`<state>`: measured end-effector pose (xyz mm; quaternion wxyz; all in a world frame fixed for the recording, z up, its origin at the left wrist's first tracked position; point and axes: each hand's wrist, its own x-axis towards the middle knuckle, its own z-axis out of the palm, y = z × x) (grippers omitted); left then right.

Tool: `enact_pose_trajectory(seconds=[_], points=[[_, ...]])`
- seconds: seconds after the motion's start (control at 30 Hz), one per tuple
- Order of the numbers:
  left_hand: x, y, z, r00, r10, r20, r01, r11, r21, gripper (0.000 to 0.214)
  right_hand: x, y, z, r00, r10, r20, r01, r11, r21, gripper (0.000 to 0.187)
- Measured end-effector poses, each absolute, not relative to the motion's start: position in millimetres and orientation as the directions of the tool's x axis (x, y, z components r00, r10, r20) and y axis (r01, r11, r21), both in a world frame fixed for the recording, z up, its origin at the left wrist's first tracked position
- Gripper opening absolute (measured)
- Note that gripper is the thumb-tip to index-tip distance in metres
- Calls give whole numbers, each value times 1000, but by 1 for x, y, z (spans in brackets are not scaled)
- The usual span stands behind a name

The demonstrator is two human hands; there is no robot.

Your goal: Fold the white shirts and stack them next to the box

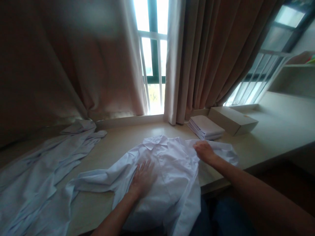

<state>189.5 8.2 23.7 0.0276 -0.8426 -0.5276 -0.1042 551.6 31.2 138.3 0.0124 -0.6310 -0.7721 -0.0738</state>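
A white collared shirt (169,177) lies spread over the front of the table, collar toward the window and lower end at the near edge. One sleeve stretches out left and another reaches right. Flat on the left half of its body rests my left hand (144,177), fingers extended and somewhat blurred. My right hand (203,151) is closed at the right shoulder, where the sleeve begins, with the cloth bunched beside it. The fingertips of that hand are partly hidden.
Several rumpled white garments (41,177) lie along the left side of the table (118,134). At the back right sit a stack of folded white shirts (206,127) and a closed box (233,119). Brown curtains (197,59) hang by the window behind.
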Motion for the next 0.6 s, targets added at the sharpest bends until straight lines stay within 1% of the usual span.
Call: enact_pose_trajectory(seconds=[0.13,0.2,0.27,0.33,0.43,0.6], points=[[189,7,24,398,889,228,903,-424,76,56,456,66,113,-270,956,118,962,274,-11,25],[189,7,23,398,892,215,902,-423,84,57,421,80,97,-273,951,143,957,283,-56,32],[188,7,23,396,896,201,902,-421,96,58,396,88,79,-242,959,147,960,258,-108,42],[188,8,24,389,900,199,903,-415,112,59,380,89,59,-180,974,140,960,205,-191,48],[191,12,26,369,906,206,907,-399,134,60,369,83,34,-98,984,149,941,141,-308,49],[198,15,33,373,903,212,904,-406,138,57,372,69,26,-90,985,149,921,139,-365,51]])
